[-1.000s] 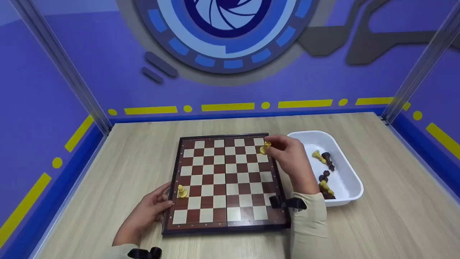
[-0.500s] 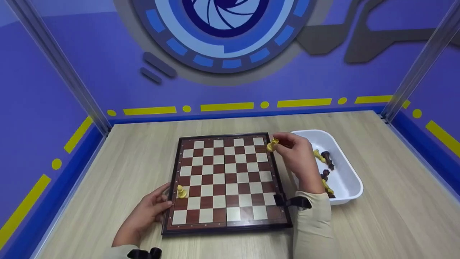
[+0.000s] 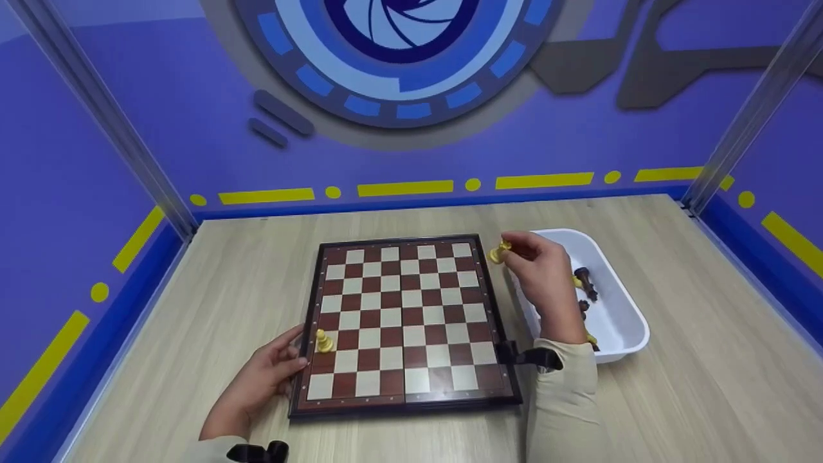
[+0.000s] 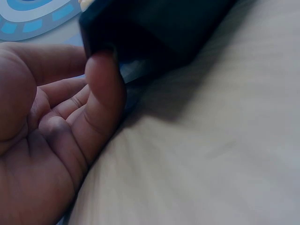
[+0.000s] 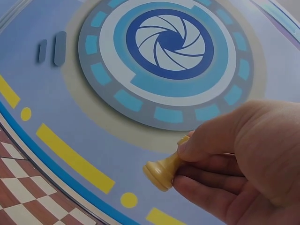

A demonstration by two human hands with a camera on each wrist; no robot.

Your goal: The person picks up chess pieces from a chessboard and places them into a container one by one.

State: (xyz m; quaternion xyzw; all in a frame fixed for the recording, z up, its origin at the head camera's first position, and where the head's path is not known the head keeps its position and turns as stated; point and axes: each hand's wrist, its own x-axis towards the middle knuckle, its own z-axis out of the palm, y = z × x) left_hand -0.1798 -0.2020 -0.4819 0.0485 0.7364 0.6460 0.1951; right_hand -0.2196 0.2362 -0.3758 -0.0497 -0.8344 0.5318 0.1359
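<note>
A brown-and-cream chessboard lies on the table. On its left side, near the edge, stands a small yellow chess piece. My left hand grips the board's left edge; the left wrist view shows fingers at the dark underside of the board. My right hand pinches another yellow chess piece by its upper part between thumb and fingers. That piece is held tilted, base outward, just off the board's far right corner. Its top is mostly covered by the fingers.
Right of the board sits a white plastic tray. Inside it lie several chess pieces, among them a dark one, partly hidden by my right hand. Purple panels wall the table at the back and sides.
My right hand has moved right with the yellow chess piece, from over the board's far right corner to beside the tray. The left hand stays on the board's edge.
</note>
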